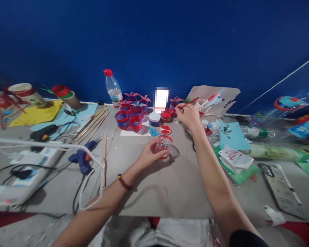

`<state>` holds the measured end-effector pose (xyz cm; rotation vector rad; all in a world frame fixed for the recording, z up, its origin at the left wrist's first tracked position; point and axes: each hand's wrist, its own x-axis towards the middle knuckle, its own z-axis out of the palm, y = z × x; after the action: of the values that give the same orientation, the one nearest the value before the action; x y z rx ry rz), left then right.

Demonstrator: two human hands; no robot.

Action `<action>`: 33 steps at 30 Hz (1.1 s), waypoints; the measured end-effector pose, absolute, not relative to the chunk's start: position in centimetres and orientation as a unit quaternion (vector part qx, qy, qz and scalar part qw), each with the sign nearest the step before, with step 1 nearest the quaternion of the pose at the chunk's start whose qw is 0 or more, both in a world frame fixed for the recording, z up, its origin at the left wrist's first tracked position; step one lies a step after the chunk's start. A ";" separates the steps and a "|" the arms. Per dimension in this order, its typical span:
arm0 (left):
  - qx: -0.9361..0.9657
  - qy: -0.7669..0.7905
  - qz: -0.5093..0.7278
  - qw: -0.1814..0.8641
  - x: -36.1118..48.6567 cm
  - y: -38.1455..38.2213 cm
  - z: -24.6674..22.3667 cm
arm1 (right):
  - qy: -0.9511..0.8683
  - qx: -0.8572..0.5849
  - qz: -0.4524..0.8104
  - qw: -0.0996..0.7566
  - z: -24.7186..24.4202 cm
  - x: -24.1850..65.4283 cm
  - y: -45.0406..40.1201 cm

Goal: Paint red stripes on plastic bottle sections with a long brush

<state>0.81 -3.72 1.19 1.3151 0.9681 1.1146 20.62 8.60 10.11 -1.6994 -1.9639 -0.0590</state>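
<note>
My left hand (149,155) grips a clear plastic cup (162,145) with a red-painted rim, resting on the grey table (170,185). A dark bead bracelet circles that wrist. My right hand (187,116) holds a thin red paintbrush (187,103), its tip reaching left to a small jar of red paint (166,116). A round lid smeared with red paint (165,129) lies between the two hands. Behind stands a cluster of several clear cups with red and blue rims (130,117).
A water bottle with a red cap (113,88), a white-lidded jar (154,118), a cup of brushes (203,105), blue glue gun (81,158), black glue gun (44,132), wooden sticks (92,125), coloured paper sheets, plastic bottles and packets at right, blue wall behind.
</note>
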 end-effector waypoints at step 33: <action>0.549 0.417 0.468 0.553 0.6 -3.7 0.7 | -0.716 -0.626 -0.017 0.309 8.3 20.5 9.5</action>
<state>0.64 -3.72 0.70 1.2974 0.9864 1.1059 20.48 9.54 8.26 -1.6546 -1.8909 -0.0461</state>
